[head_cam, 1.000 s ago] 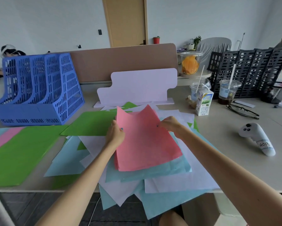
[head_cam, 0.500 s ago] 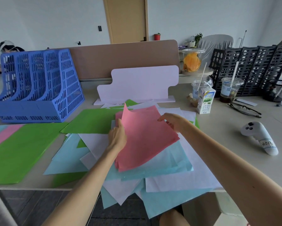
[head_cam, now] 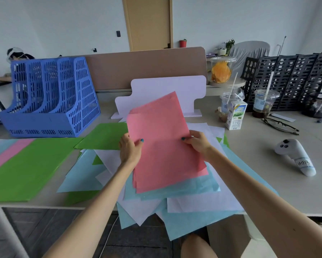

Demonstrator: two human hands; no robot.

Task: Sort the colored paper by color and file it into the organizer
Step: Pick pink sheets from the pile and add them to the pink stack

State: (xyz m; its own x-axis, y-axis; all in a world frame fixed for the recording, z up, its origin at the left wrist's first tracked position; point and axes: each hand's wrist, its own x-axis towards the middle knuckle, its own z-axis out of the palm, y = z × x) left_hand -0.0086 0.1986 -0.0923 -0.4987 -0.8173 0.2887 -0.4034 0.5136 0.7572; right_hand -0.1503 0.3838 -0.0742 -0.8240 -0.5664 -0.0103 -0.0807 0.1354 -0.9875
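The blue organizer stands at the far left rear of the table, with green sheets flat in front of it; the left hand pinches the left edge of the pink sheets, thumb on top; these tilt up, far edge raised, near edge resting on the pale blue and white pile, which overhangs the table's near edge; the right hand pinches the right edge likewise; bare tabletop lies beyond, up to the milk carton and white controller.
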